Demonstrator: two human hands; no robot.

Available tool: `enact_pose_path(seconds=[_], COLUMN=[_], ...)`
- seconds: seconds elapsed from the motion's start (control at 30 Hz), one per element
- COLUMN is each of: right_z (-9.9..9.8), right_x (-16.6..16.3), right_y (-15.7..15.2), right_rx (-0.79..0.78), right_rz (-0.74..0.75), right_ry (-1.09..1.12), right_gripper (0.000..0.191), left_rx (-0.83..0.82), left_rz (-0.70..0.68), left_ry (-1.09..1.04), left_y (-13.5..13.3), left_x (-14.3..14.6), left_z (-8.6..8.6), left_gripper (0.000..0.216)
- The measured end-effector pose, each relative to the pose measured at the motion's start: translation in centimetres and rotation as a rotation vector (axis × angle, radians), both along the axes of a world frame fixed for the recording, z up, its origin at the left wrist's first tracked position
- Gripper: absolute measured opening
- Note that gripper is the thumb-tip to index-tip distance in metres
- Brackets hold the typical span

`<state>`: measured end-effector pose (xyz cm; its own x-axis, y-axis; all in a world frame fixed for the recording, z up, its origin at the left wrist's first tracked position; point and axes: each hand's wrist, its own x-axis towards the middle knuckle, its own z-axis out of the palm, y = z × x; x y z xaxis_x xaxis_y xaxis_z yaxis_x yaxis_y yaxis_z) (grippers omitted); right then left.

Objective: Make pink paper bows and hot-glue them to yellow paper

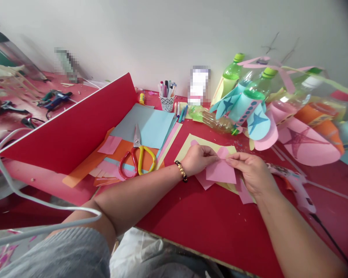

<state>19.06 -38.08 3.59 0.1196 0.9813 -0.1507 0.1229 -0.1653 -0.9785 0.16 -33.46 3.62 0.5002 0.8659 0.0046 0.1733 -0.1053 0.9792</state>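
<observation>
The red desk (208,227) serves as the work surface. At centre, the left hand (198,160), with a beaded bracelet (181,172) on its wrist, and the right hand (249,172) hold a pink paper piece (220,172) between them. Each grip is pressed together, thumb against fingers, pinching the piece near its upper part. The piece is held just above a pale yellow sheet (204,144) lying on the desk, with pink paper scraps (245,193) partly under the hands. A white hot glue gun (292,183) lies just right of the right hand. Left of the hands, scissors (136,158) with red and yellow handles rest on orange paper (117,152), beside light blue paper sheets (147,125). A red board (66,123) stands tilted beyond them. Farthest, near the wall, are a marker cup (166,102) and plastic bottles (249,87) decorated with paper stars.
</observation>
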Motion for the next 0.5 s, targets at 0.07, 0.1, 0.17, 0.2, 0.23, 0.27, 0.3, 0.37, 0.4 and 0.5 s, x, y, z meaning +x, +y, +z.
enact_pose_path(seconds=[0.07, 0.1, 0.17, 0.2, 0.23, 0.27, 0.3, 0.37, 0.4, 0.5], right_z=[-0.01, -0.02, -0.02, -0.01, 0.02, 0.05, 0.09, 0.17, 0.20, 0.23], right_x=[-0.03, -0.04, -0.04, -0.04, -0.04, -0.05, -0.06, -0.10, -0.12, -0.16], right_y=[-0.03, -0.04, -0.07, -0.07, -0.07, -0.06, -0.05, -0.03, -0.02, -0.03], right_rx=[0.001, 0.001, -0.005, -0.008, -0.010, -0.012, -0.013, -0.009, -0.006, -0.013], right_rz=[0.013, 0.019, 0.032, 0.036, 0.039, 0.041, 0.043, 0.045, 0.048, 0.062], right_ry=[-0.002, -0.003, -0.006, -0.008, -0.011, -0.017, -0.024, -0.032, -0.028, 0.019], right_gripper=[0.020, 0.020, 0.020, 0.021, 0.021, 0.021, 0.022, 0.022, 0.022, 0.019], left_rx=[-0.003, -0.007, -0.015, -0.019, -0.021, -0.021, -0.020, -0.017, -0.017, -0.020], left_rz=[0.003, 0.005, 0.010, 0.011, 0.011, 0.012, 0.013, 0.019, 0.023, 0.033], left_ry=[-0.008, -0.009, -0.006, -0.004, -0.003, -0.004, -0.006, -0.012, -0.016, -0.020], left_y=[-0.02, -0.03, -0.02, -0.01, 0.01, 0.03, 0.05, 0.10, 0.12, 0.16], left_x=[0.01, 0.03, 0.07, 0.09, 0.11, 0.13, 0.14, 0.15, 0.14, 0.09], left_z=[0.00, -0.04, -0.16, -0.24, -0.31, -0.37, -0.41, -0.46, -0.46, -0.38], left_gripper=[0.019, 0.019, 0.020, 0.020, 0.020, 0.020, 0.019, 0.019, 0.018, 0.017])
